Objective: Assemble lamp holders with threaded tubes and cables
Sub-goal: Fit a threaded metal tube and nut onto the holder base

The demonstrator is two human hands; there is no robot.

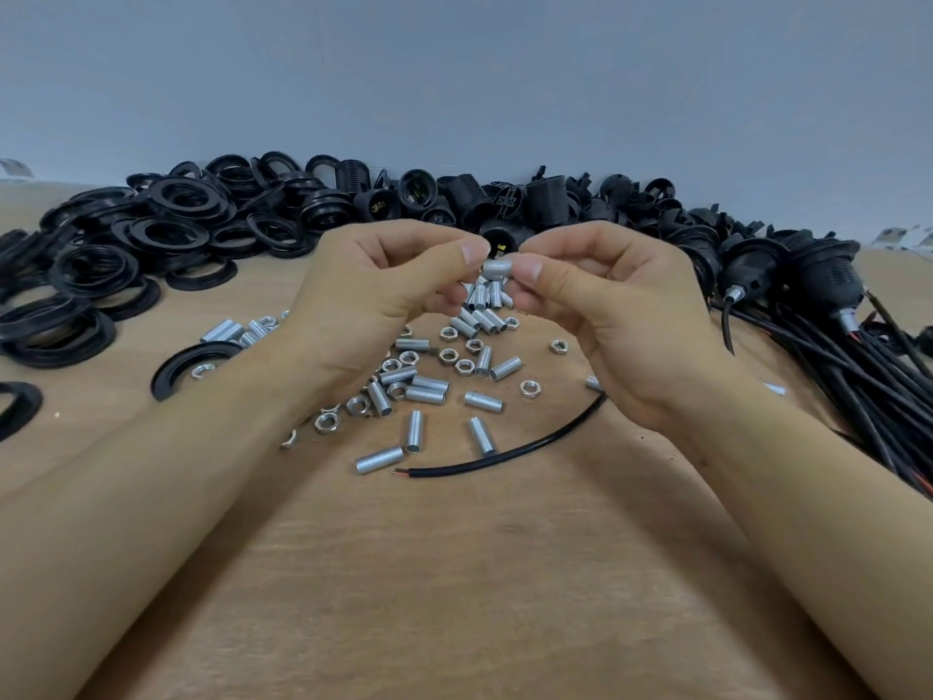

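Holding one small metal tube (495, 268) up between both hands, we are busy with a small step of the job. Our left hand (373, 285) curls its fingers in and its thumb tip touches the left end of the tube. Our right hand (606, 305) pinches the right end with thumb and finger. We think we may be twisting a nut onto the tube, but the nut is hidden by our fingers, so we cannot tell.

Some lamps look done already. On the right lie holders with cables (787, 275), each with a shiny tube at its neck and a black cable running out. So part of the work is finished.

A lot is still left. Many loose tubes (429, 389) and nuts (528, 388) lie on the table (454, 573) under our hands. One loose cable (510, 454) lies near us, with its bare red tip pointing left. At the back sits a big heap of black holders (505, 199) with no cable yet. On the left is a pile of black rings (166, 229), and one ring has a nut sitting inside it.

We see no words or brand names that we can read. Small marks inside some holders are too tiny to tell.
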